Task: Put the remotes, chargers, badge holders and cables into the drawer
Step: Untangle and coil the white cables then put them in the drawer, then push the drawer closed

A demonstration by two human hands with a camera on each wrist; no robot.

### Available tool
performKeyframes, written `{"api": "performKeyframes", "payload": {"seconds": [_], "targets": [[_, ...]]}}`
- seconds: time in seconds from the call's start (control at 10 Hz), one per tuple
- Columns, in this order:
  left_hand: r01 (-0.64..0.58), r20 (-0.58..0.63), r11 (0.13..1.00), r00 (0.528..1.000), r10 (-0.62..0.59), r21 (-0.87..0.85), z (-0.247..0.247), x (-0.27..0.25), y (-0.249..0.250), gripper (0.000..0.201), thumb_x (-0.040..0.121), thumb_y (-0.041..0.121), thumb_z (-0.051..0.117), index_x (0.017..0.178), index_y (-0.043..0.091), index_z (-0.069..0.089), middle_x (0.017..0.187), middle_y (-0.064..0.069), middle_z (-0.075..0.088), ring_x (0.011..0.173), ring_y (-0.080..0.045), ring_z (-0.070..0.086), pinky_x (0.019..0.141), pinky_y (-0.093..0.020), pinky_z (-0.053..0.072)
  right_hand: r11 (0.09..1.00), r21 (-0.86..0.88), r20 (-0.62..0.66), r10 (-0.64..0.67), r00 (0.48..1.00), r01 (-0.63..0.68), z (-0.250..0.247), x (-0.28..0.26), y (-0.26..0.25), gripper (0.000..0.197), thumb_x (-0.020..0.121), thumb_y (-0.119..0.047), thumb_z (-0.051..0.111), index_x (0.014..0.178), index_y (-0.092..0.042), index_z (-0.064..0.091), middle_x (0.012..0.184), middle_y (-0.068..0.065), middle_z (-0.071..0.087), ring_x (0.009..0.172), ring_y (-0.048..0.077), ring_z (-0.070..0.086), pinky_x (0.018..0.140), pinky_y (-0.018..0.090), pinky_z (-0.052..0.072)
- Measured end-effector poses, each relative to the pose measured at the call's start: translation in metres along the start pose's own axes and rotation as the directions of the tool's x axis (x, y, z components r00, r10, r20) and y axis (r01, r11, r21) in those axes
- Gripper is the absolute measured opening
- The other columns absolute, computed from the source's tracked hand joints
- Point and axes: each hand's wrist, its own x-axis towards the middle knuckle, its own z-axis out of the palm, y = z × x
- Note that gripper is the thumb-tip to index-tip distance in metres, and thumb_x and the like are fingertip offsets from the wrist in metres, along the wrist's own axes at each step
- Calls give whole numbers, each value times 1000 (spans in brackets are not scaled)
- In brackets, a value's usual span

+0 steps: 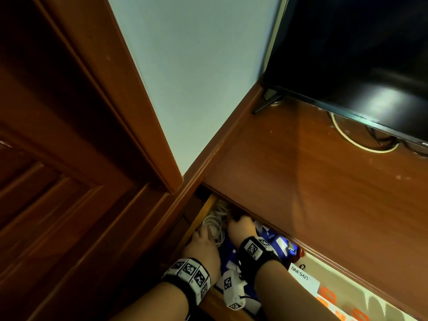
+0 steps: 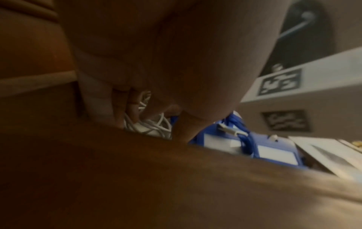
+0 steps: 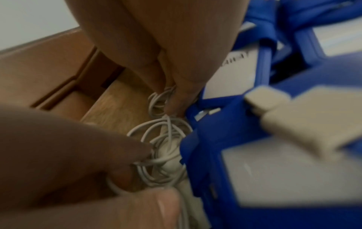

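Note:
The drawer stands partly pulled out beneath the wooden top. A tangle of white cables lies in its back left corner, with blue badge holders to the right. My left hand reaches into the cables; in the right wrist view its finger and thumb pinch a cable loop. My right hand is deeper in, its straight fingers touching the far end of the cables beside the badge holders. The left wrist view shows my left hand over the cables.
A black TV stands on the wooden top, with cables coiled behind it. A white box and an orange-patterned lining lie at the drawer's right. A wooden door stands to the left.

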Motion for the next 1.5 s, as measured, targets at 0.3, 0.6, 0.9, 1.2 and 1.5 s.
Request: {"api": "performKeyframes", "payload": {"seconds": [0.3,0.6,0.9,1.2,1.5], "targets": [[-51,-2,998,999,51,-20,1,4,-1,84,98,25,58,162,6,7,162,-10,7,142,-32,32,113,-38,43,959,72,73,-280,957,275,-22,-51,-1,33,101,-14,56,130,-28,56,112,-6,65,96,11,61,83,15,48],[-148,-37,988,988,147,-30,-4,-13,-11,87,100,32,56,165,13,2,169,-8,3,149,-29,27,115,-38,41,943,-67,113,-317,941,326,-50,-94,40,36,100,-23,57,136,-30,61,120,-12,70,99,4,65,92,23,54],[-99,168,994,982,91,37,-2,21,-6,96,98,34,54,163,6,-11,172,-10,-14,157,-32,11,126,-46,25,945,-205,44,-253,966,257,-98,-156,107,41,88,-45,70,128,-37,62,116,-19,66,105,1,63,95,21,51],[-181,-97,982,980,175,-51,-14,-4,-7,66,98,39,51,157,24,28,164,-8,22,145,-31,35,114,-45,41,855,-510,38,-81,996,89,-118,-210,176,71,82,-59,71,145,-48,41,152,-14,41,140,17,40,114,37,38],[-540,10,836,841,542,99,3,-65,-19,135,43,106,48,159,56,-1,165,26,-19,155,-10,-9,128,-46,12,784,-621,0,3,1000,-3,-113,-235,252,114,74,-70,75,152,-59,-8,170,-6,-16,157,31,-12,124,62,1]]}}
